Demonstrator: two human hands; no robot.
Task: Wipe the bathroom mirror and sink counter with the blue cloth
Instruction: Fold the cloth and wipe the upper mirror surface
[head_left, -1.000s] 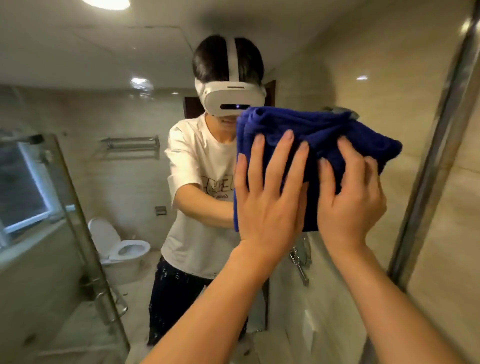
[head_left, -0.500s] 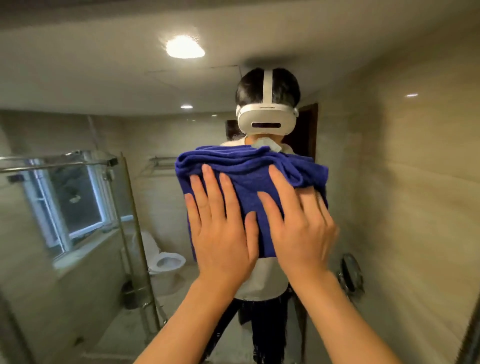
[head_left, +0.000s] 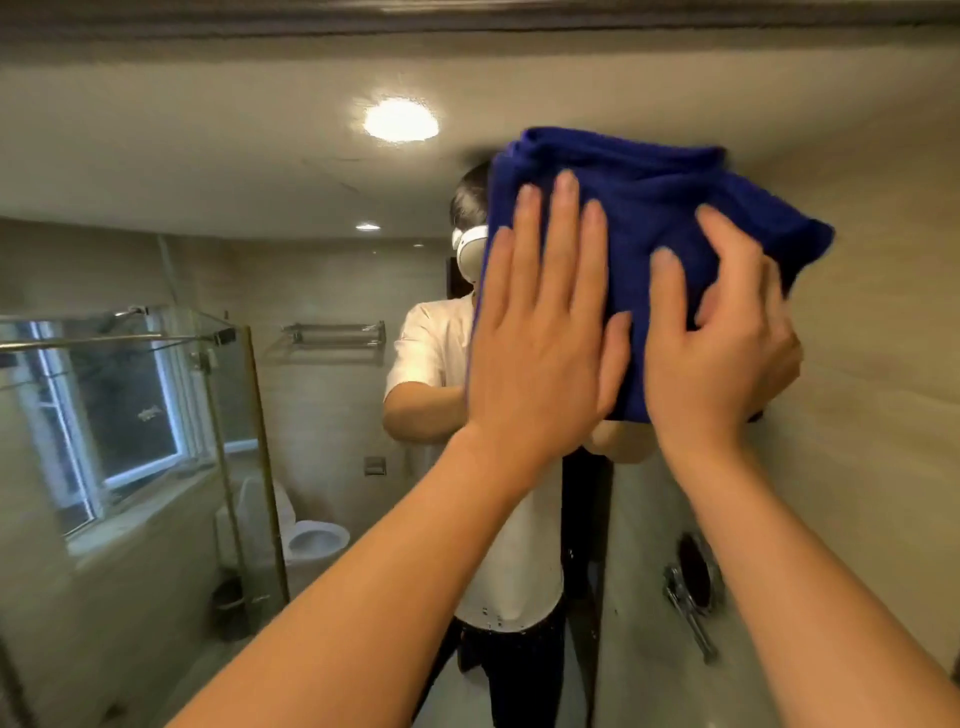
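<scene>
Both hands press the blue cloth (head_left: 639, 228) flat against the bathroom mirror (head_left: 218, 171), high up near its top edge. The left hand (head_left: 540, 358) lies spread on the left part of the cloth, fingers straight and pointing up. The right hand (head_left: 722, 353) lies just beside it on the right part, fingers spread and slightly bent over the folds, not pinching them. The cloth is bunched along its upper edge and hides most of the reflected person's head. The glass reflects a ceiling lamp (head_left: 400, 120), a glass shower screen (head_left: 223, 441) and a window (head_left: 104, 421) on the left, a toilet (head_left: 311, 540) farther back, and a round wall mirror (head_left: 693, 571) low on the right.
</scene>
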